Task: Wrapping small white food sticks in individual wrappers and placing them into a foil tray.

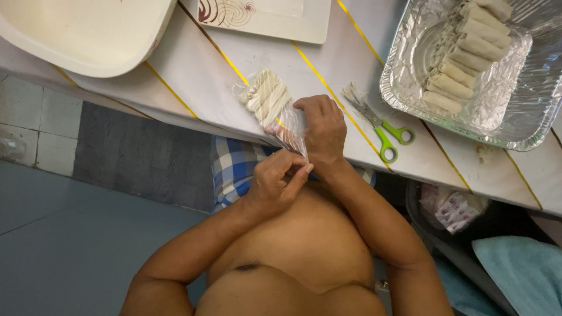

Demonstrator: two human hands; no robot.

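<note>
Head view, looking straight down at a person seated at a white table (193,76) with thin yellow lines; both hands meet at the table's near edge over a clear plastic bag (275,108) of pale rolled sticks; the bag lies on the tabletop, its filled end pointing away from the person, its open end hanging at the edge between the hands; left hand (275,178) closed in a pinch, thumb and fingertips squeezing the bag's mouth just off the table edge; right hand (322,131) curled down over the bag's near end, fingers bent, pressing or gripping the plastic against the table; the two hands touch or nearly touch each other.

Green-handled scissors (383,131) lie on the table just right of the right hand, blades shut, pointing away; a foil tray (410,76) sits further right, holding a row of similar pale rolls (462,52) stacked side by side; a white tray with a dark red swirl pattern (263,17) at the far edge; a cream plastic basin (82,32) at the far left; blue checked cloth (234,167) on the lap below the table; light blue towel (521,269) at the lower right.
</note>
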